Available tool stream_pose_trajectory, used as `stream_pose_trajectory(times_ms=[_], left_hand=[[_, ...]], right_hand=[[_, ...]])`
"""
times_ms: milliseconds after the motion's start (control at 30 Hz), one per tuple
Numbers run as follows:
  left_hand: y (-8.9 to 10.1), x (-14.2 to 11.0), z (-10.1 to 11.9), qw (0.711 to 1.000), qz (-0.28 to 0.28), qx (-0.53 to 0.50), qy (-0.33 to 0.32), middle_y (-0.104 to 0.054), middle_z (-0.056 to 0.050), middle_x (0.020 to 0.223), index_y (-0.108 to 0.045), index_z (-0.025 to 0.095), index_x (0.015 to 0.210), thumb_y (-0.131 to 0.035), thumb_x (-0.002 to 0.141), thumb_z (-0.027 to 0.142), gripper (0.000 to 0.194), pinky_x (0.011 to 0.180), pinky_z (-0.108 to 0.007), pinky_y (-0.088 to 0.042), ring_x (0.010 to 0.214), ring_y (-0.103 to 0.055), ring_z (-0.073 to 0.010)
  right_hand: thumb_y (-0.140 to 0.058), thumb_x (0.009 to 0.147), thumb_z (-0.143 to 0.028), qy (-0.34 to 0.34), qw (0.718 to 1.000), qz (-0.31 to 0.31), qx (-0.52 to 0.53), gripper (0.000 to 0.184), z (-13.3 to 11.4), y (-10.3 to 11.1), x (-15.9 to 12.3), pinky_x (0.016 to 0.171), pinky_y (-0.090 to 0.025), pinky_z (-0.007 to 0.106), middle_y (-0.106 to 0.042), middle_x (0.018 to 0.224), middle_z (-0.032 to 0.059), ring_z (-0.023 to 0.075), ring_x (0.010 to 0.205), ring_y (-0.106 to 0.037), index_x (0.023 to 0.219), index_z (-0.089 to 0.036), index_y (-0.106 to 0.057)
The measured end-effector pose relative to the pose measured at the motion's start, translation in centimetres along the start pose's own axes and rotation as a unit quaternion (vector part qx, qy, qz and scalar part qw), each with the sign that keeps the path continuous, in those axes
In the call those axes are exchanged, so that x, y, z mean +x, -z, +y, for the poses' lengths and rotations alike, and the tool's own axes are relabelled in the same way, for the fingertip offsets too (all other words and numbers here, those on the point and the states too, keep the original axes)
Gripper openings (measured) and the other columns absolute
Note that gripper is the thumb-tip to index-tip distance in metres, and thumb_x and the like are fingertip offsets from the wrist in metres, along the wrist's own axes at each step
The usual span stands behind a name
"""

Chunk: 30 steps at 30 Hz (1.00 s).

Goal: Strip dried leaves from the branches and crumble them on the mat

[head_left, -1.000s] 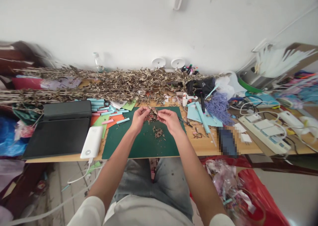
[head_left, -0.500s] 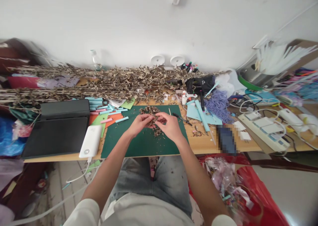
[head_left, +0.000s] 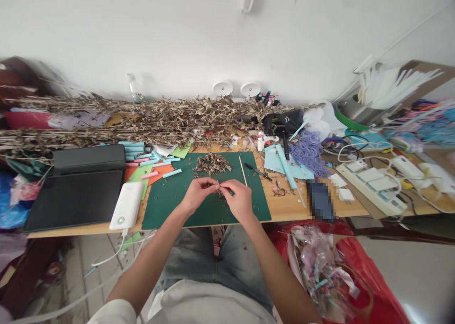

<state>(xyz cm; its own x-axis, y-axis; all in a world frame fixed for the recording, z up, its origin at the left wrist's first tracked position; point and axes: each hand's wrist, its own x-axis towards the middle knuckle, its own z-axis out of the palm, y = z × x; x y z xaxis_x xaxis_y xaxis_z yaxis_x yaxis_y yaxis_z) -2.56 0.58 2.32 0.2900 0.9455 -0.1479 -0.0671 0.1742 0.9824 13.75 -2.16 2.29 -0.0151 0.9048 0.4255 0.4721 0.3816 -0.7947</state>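
My left hand (head_left: 201, 193) and my right hand (head_left: 237, 198) meet over the middle of a green cutting mat (head_left: 167, 200). Thumbs and forefingers of both are pinched, with their tips almost touching. Whatever lies between the fingertips is too small to make out. Just beyond my hands, a small heap of brown dried leaves (head_left: 213, 163) rests on the mat. Leaf crumbs are scattered under and around my fingers. A thin pale stick (head_left: 242, 171) lies on the mat to the right of the heap.
Long bundles of dried leafy stems (head_left: 185, 117) span the back. On the left are a black tablet case (head_left: 76, 198), a white power bank (head_left: 126, 205) and blue and pink paper rolls (head_left: 133, 148). Purple yarn (head_left: 309, 153), a phone (head_left: 321, 200) and a power strip (head_left: 371, 186) lie right.
Both hands have drawn back towards me from the leaf heap, which now shows uncovered. Their fingertips have come closer together. The view has shifted slightly.
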Motion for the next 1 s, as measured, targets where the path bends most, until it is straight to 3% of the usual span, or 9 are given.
stream_pose_trajectory(times_ms=[200, 333, 467, 700, 867, 1000], left_hand=[[-0.5, 0.1, -1.1, 0.999, 0.054, 0.005, -0.002, -0.069, -0.003, 0.074, -0.073, 0.015, 0.08, -0.08, 0.061, 0.03, 0.026, 0.063, -0.023, -0.045, 0.065, -0.059, -0.0127], [-0.9, 0.2, -1.7, 0.994, 0.08, 0.062, -0.034, -0.066, -0.001, 0.066, -0.072, 0.015, 0.075, -0.078, 0.063, 0.029, 0.019, 0.054, -0.022, -0.04, 0.057, -0.053, -0.0105], [-0.7, 0.5, -2.0, 0.993, 0.115, 0.008, -0.019, -0.068, -0.002, 0.067, -0.072, 0.015, 0.075, -0.081, 0.061, 0.031, 0.024, 0.058, -0.023, -0.044, 0.06, -0.057, -0.0121], [-0.6, 0.8, -2.2, 0.992, 0.098, -0.071, 0.022, -0.071, -0.004, 0.075, -0.074, 0.015, 0.08, -0.084, 0.059, 0.033, 0.03, 0.069, -0.026, -0.048, 0.067, -0.062, -0.0133], [-1.0, 0.7, -2.1, 0.99, 0.075, -0.116, 0.04, -0.071, -0.004, 0.076, -0.074, 0.015, 0.082, -0.084, 0.058, 0.031, 0.031, 0.073, -0.027, -0.05, 0.07, -0.064, -0.0139], [-1.4, 0.5, -1.8, 0.994, 0.073, -0.077, 0.018, -0.069, -0.002, 0.073, -0.073, 0.015, 0.079, -0.082, 0.058, 0.029, 0.027, 0.068, -0.025, -0.048, 0.067, -0.061, -0.0127]], right_hand=[[-0.058, 0.084, -0.02, -0.028, 0.998, -0.021, 0.051, 0.015, 0.5, -0.3, -0.5, 0.067, -0.055, 0.026, -0.073, 0.085, 0.004, 0.0158, 0.072, -0.067, 0.082, -0.021, -0.073], [-0.06, 0.078, -0.019, -0.083, 0.996, 0.016, 0.04, 0.01, 0.7, -0.8, -0.7, 0.062, -0.053, 0.026, -0.07, 0.073, 0.0026, 0.0156, 0.062, -0.064, 0.076, -0.019, -0.07], [-0.059, 0.08, -0.023, -0.153, 0.985, 0.06, 0.061, 0.012, 1.4, -0.7, -0.8, 0.063, -0.055, 0.027, -0.071, 0.074, 0.003, 0.0172, 0.065, -0.067, 0.083, -0.019, -0.07], [-0.053, 0.086, -0.018, -0.047, 0.996, -0.034, -0.071, 0.021, 2.0, 0.1, -0.9, 0.079, -0.053, 0.034, -0.073, 0.09, 0.0066, 0.0205, 0.083, -0.067, 0.082, -0.021, -0.073], [-0.06, 0.085, -0.027, -0.094, 0.995, -0.012, 0.022, 0.025, 1.2, 0.1, -0.8, 0.069, -0.055, 0.029, -0.073, 0.09, 0.0051, 0.0178, 0.075, -0.068, 0.107, -0.022, -0.07], [-0.059, 0.085, -0.026, -0.099, 0.992, 0.006, 0.073, 0.017, 0.7, -0.4, -0.8, 0.07, -0.055, 0.028, -0.073, 0.088, 0.0033, 0.0168, 0.074, -0.068, 0.094, -0.023, -0.073]])
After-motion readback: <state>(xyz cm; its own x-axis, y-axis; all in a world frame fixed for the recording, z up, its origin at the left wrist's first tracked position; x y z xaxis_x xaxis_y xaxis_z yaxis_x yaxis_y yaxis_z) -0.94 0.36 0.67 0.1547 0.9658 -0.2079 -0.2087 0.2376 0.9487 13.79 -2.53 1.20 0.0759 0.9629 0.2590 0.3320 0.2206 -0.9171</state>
